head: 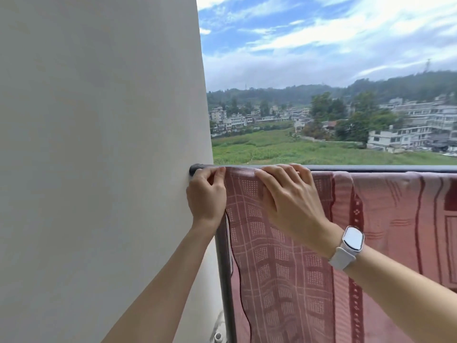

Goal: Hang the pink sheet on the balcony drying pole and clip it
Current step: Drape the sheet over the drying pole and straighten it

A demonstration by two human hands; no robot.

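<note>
**Pink sheet draped over the pole, both hands at its left end**

The pink sheet [284, 256] hangs over the dark drying pole [371, 168], which runs level across the middle of the frame from the white wall [99, 144] to the right edge. The cloth fills the lower right of the frame, patterned with pale grids and darker red stripes, and falls in loose folds below the pole.

The left hand [206, 194] sits at centre frame, right where the pole meets the wall. Its fingers are curled, and thumb and fingertips pinch the sheet's left edge at the top, beside the pole's dark end fitting [194, 169].

The right hand [289, 196] lies just to the right of it, palm down on the fold of cloth over the pole. Its fingers are bent over the top of the pole, close together, pressing the sheet down (whether the thumb grips underneath cannot be told, as the hand hides it). A white smartwatch [352, 238] is strapped on that wrist.

A dark upright bar [223, 268] stands below the left hand, between the wall and the sheet's hanging edge. No clip shows on the sheet.

Beyond the pole, in the upper right, lie a green field [272, 149], pale buildings [408, 127], wooded hills and a cloudy blue sky.
</note>
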